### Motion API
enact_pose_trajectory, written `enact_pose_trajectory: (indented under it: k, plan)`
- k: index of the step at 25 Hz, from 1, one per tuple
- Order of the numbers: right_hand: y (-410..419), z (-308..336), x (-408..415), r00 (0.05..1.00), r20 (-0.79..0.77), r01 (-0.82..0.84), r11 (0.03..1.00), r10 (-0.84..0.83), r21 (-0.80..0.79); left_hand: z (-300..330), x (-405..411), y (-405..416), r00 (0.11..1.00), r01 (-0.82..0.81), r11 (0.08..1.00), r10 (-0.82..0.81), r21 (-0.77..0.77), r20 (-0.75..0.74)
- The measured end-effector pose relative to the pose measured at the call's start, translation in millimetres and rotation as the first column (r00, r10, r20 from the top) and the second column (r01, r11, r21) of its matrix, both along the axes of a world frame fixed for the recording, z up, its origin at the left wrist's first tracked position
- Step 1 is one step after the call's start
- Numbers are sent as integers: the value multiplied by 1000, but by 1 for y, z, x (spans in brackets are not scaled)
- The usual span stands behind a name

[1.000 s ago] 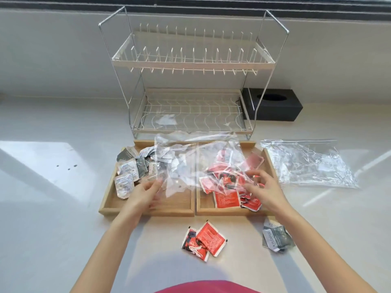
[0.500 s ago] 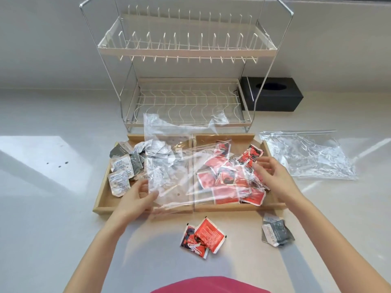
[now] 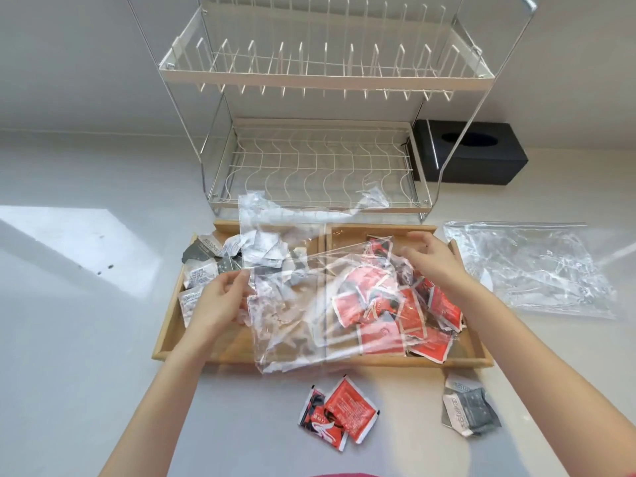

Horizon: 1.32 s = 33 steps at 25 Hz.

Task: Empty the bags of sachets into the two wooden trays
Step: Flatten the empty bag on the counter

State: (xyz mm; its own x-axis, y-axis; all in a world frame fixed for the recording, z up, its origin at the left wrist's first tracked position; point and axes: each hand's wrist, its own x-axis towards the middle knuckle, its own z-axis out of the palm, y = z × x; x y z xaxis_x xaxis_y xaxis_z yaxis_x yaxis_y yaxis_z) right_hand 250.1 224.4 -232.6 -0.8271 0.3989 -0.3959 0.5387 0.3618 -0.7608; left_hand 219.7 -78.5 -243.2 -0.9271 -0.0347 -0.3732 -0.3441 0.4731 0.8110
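Note:
Two wooden trays stand side by side: the left tray [image 3: 172,333] holds grey and white sachets [image 3: 201,275], the right tray [image 3: 476,352] holds red sachets [image 3: 382,333]. A clear plastic bag [image 3: 296,325] is spread above both trays. My left hand [image 3: 218,299] pinches the bag's left edge. My right hand [image 3: 435,263] hovers over the right tray with fingers spread, at the bag's right corner; whether it grips the bag is unclear. On the counter in front lie red sachets [image 3: 339,414] and grey sachets [image 3: 469,407].
A second clear bag [image 3: 530,266] lies flat to the right of the trays. A two-tier wire dish rack [image 3: 320,166] stands right behind the trays, with a black tissue box [image 3: 481,156] beside it. The white counter [image 3: 69,339] spreads left.
The view has moved closer. The bag has flattened out and swung lower over the trays. My right hand has opened and lifted off the red sachets.

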Motion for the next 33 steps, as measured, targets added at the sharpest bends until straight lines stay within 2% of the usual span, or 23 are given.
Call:
enact_pose_trajectory:
  k: [3,9,12,14,19,22,25,29,33]
  plan:
    - [-3,-5,-4,997,-74,14,1000,-15,-10,-3,-6,3,998,-20,1000,21,9,-58]
    - [-4,0,15,970,-243,-13,993,-17,-121,4,-5,2,988,-80,949,117,305,-105]
    - [-4,10,27,951,-309,-17,988,-32,-155,15,2,-2,977,-54,934,122,354,-172]
    - [-3,19,34,942,-334,-32,985,-27,-171,24,8,-5,969,29,931,63,364,-238]
    - [-2,40,54,910,-408,-146,976,70,-159,46,26,-10,921,236,950,-152,204,-358]
    - [-2,47,64,898,-440,-101,980,15,-174,52,36,-10,888,250,964,-191,91,-418]
    - [0,55,71,884,-464,-139,980,58,-143,59,40,-12,860,211,977,-179,15,-477]
    - [2,66,76,881,-437,-160,984,180,82,68,43,-17,828,140,988,-151,-63,-540]
    - [1,73,80,870,-397,-191,942,293,277,73,48,-16,791,100,988,-151,-119,-592]
